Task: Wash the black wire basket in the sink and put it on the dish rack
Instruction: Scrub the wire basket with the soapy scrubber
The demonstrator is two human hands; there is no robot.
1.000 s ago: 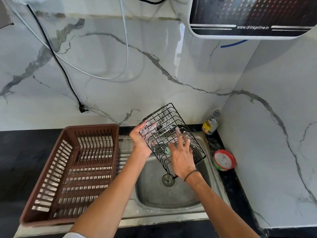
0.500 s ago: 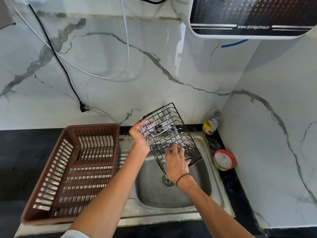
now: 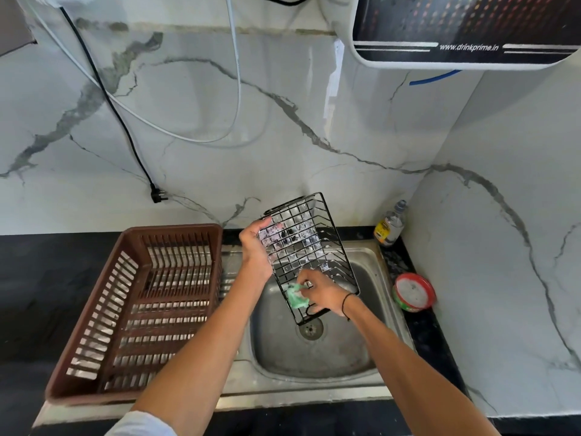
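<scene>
The black wire basket (image 3: 306, 247) hangs tilted over the steel sink (image 3: 371, 350), soap film across its grid. My left hand (image 3: 255, 247) grips its upper left edge. My right hand (image 3: 322, 294) is at the basket's lower end, closed on a green scrub sponge (image 3: 295, 296) that presses against the wires. The brown plastic dish rack (image 3: 138, 309) sits on the drainboard left of the sink, with nothing in it.
A small bottle (image 3: 390, 225) stands in the back right corner. A red round tub of dish soap (image 3: 414, 292) sits on the black counter right of the sink. A black plug (image 3: 156, 194) dangles on the marble wall. A water purifier (image 3: 465, 29) hangs above.
My right hand with the sponge has slid down the basket from its middle to its lower end. The basket has tipped a little more upright in my left hand.
</scene>
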